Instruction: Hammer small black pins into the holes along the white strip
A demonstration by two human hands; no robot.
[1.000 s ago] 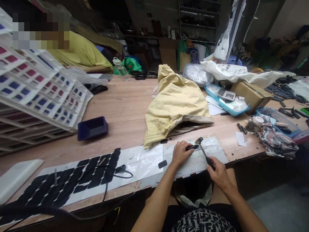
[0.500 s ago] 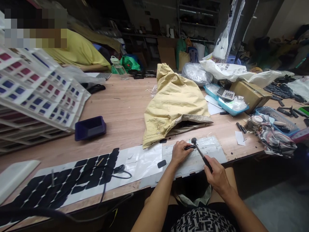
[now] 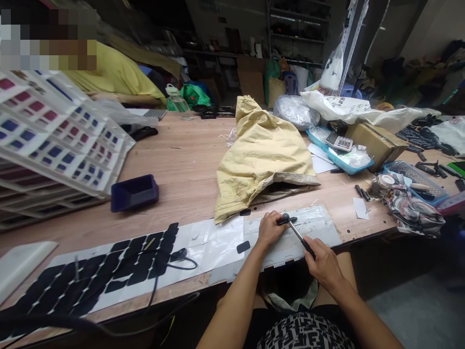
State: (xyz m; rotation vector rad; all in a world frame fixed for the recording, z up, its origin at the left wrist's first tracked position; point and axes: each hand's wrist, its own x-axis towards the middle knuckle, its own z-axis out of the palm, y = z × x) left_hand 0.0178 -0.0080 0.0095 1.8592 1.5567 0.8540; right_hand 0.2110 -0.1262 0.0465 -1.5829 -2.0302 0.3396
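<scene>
One neat pinch from my left hand [image 3: 269, 230] held the stiff-looking black piece [image 3: 294, 219]; my right hand [image 3: 323, 261] gripped the likely head-heavy hammer [image 3: 286, 218] low

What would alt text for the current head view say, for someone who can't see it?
A person's right hand holds a hammer, its head at a small black part that the left hand steadies on a grey board. Beyond lies a yellow cloth sack; a purple tray sits to the left.
</scene>
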